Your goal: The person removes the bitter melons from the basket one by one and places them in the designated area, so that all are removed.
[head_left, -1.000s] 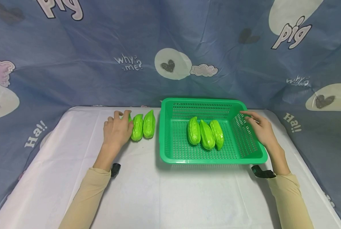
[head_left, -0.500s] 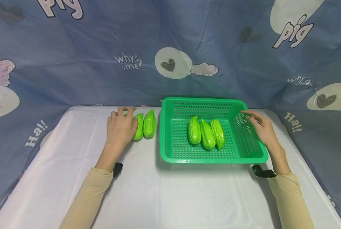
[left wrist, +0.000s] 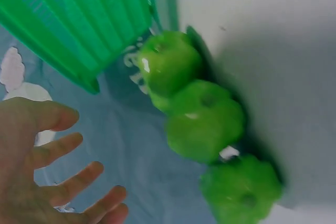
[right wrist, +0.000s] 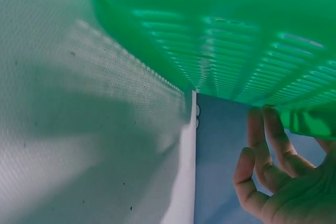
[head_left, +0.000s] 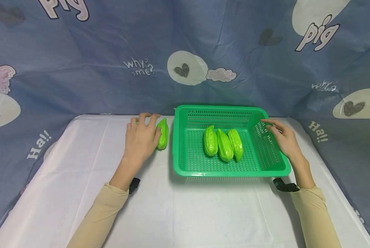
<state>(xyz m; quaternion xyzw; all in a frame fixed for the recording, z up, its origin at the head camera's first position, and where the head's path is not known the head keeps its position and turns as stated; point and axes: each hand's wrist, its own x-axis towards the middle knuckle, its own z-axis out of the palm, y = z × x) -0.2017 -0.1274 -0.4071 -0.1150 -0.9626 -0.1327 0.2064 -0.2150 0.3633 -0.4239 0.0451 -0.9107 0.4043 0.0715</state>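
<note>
Your left hand (head_left: pixel 141 139) hovered over the row of green gourds (left wrist: pixel 202 121) on the bench (head_left: pixel 185 210), just to the left of the basket (head_left: pixel 185 170). From the head view it covered all but the gourd nearest the basket (head_left: pixel 163 136); the left wrist view showed three of them lying side by side, touching, with your fingers (left wrist: pixel 63 148) spread and straight above them, gripping nothing. Whether a fingertip already touched one, I could not tell.

Your right hand (head_left: pixel 282 139) rested on the basket's right rim, fingers (right wrist: pixel 275 140) curled over its edge.

Three more gourds (head_left: pixel 223 144) lay together in the middle of the basket, apart from its walls.

The gourds looked glossy and hard, probably light moulded plastic, so I judged them stiff but slippery, and likely to roll on their rounded sides. Taking one across its thick middle, thumb on one side and fingers on the other, seemed safer than pinching a tapered end. The one nearest the basket was the freest to take.
</note>
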